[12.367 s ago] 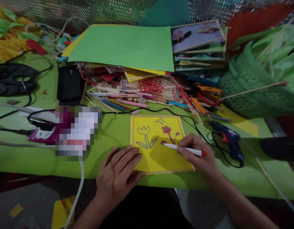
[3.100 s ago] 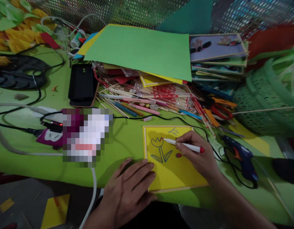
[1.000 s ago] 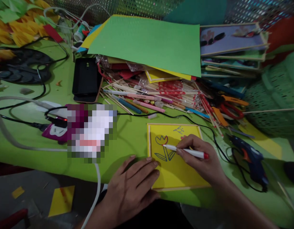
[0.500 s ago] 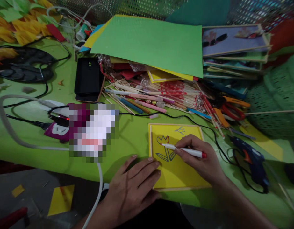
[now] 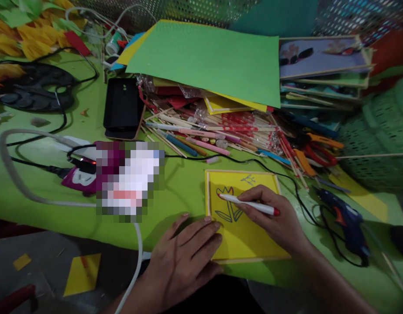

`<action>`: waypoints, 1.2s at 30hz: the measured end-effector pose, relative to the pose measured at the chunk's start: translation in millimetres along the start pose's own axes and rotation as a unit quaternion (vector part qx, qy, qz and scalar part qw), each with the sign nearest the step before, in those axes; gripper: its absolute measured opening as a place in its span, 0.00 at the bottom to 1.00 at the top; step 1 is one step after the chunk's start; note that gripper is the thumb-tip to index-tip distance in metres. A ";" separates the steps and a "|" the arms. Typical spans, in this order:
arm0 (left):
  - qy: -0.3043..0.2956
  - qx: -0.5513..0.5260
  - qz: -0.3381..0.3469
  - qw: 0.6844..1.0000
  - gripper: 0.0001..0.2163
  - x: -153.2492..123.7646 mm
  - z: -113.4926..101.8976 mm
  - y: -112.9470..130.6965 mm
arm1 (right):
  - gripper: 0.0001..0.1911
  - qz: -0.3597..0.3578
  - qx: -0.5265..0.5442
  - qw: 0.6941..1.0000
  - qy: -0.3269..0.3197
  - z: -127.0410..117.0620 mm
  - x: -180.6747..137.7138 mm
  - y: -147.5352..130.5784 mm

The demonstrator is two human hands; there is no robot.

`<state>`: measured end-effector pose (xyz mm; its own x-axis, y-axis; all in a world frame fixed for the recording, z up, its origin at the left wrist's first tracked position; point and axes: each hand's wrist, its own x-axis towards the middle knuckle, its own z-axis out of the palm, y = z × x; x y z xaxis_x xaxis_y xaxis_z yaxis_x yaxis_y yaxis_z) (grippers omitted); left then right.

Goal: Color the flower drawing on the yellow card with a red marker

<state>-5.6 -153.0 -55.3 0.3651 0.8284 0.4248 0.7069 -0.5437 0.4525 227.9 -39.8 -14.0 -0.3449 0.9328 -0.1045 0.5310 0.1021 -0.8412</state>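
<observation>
My right hand (image 5: pixel 275 218) pinches a white marker (image 5: pixel 253 204) with a red end. Its red tip rests at the left side of a tulip outline (image 5: pixel 225 192) drawn on a yellow sheet (image 5: pixel 250 240) edged with thin wooden sticks. Bits of red show on the flower's left and right petals. A small drawn shape (image 5: pixel 249 179) sits at the sheet's top. My left hand (image 5: pixel 188 253) lies flat, fingers stretched, with its fingertips over the sheet's left edge and the rest on the green tabletop.
Behind the sheet lie pens and sticks (image 5: pixel 201 139) under a green sheet (image 5: pixel 204 61). A glue gun (image 5: pixel 347 222) and orange-handled scissors (image 5: pixel 314 150) lie right, near a green basket (image 5: pixel 381 131). A black cable (image 5: pixel 221 155) crosses the table. Left are a pixelated phone-like object (image 5: pixel 132 179) and palette (image 5: pixel 34 87).
The marker tip has shifted slightly up and left along the petal, and a little more red shows there. My left hand stays in place.
</observation>
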 end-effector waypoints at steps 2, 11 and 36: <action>-0.002 -0.001 0.003 1.000 0.15 0.3 -0.4 -0.2 | 0.04 -0.001 0.001 1.000 0.002 0.4 0.9 0.2; 0.011 -0.032 -0.010 0.999 0.15 -3.9 5.7 1.4 | 0.06 0.007 0.000 1.000 0.010 2.3 2.3 0.2; 0.007 -0.019 -0.009 1.000 0.15 -3.9 5.6 -0.3 | 0.05 -0.011 0.014 1.000 0.024 2.6 4.3 0.0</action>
<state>-3.9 -155.3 -61.5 0.3432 0.8363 0.4277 0.6899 -0.5334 0.4894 224.4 -36.7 -15.9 -0.3182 0.9461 -0.0607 0.5011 0.1135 -0.8579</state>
